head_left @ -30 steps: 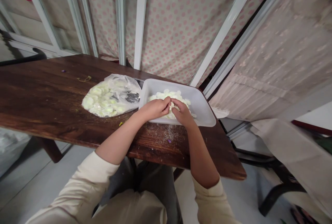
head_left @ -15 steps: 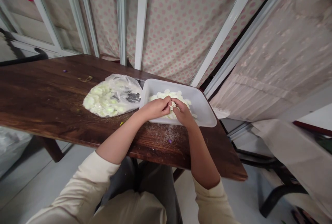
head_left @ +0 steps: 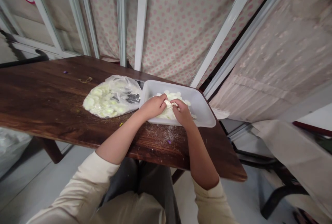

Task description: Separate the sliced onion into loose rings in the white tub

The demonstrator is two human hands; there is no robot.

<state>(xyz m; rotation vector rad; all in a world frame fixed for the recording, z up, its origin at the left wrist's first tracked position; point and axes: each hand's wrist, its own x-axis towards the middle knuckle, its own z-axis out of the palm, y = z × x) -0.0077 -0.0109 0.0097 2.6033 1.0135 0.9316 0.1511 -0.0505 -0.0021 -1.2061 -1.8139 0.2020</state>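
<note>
Over a white plastic tray [head_left: 203, 108], my left hand [head_left: 155, 106] and my right hand [head_left: 182, 112] work close together. Both have their fingers closed on a pale, lumpy strand [head_left: 170, 104] that stretches across the small gap between them. Its exact kind is too small to make out. Below, in the tray, lie many flat, roundish whitish-green pieces [head_left: 171, 95], partly covered by my hands. Left of the tray a clear plastic bag [head_left: 127, 85] rests on the table, holding similar pale pieces [head_left: 97, 100].
The dark wooden table [head_left: 52, 96] carries a thin yellowish string [head_left: 85, 80], small purple bits [head_left: 169, 141] and pale crumbs near its front edge. Behind it stand framed panels with a dotted curtain [head_left: 178, 27]. A dark chair arm [head_left: 275, 199] is at right.
My hands have moved slightly apart, the left one shifting left. More of the pale strand shows between the fingers. Bag and tray stay in place.
</note>
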